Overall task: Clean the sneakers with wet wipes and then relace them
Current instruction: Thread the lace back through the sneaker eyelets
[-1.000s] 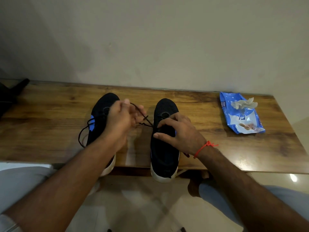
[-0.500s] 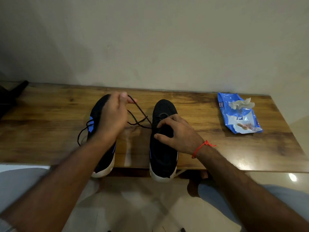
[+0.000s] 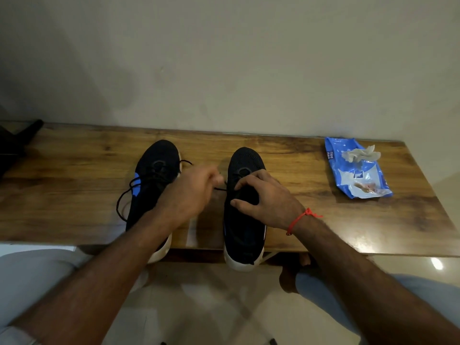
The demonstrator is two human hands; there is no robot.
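Resting side by side on the wooden worktop (image 3: 311,220), two black sneakers point toes toward the wall, white heels hanging just over the near edge. The left sneaker (image 3: 154,175) has a blue patch on its side and a black lace (image 3: 124,200) threaded across its upper, one loop trailing onto the wood at its left.

The right hand (image 3: 268,200) lies on the right sneaker (image 3: 245,235), thumb and fingers curled round the tongue area, its grip closed on the upper. A red thread (image 3: 298,219) circles that wrist.

The left hand (image 3: 191,192) hangs between the two sneakers, motion-blurred, fingers bunched. A second lace (image 3: 220,189), short and dark, runs from those fingers toward the right sneaker's eyelets, so the grip appears to pinch it, though the blur hides the fingertips.

Well to the right, a blue wipes pack (image 3: 356,170) lies flat on the worktop with a crumpled wipe (image 3: 361,154) on its far end. A dark object (image 3: 17,143) sits at the worktop's far left corner; I cannot tell what it is. Pale trouser legs show below the worktop edge.
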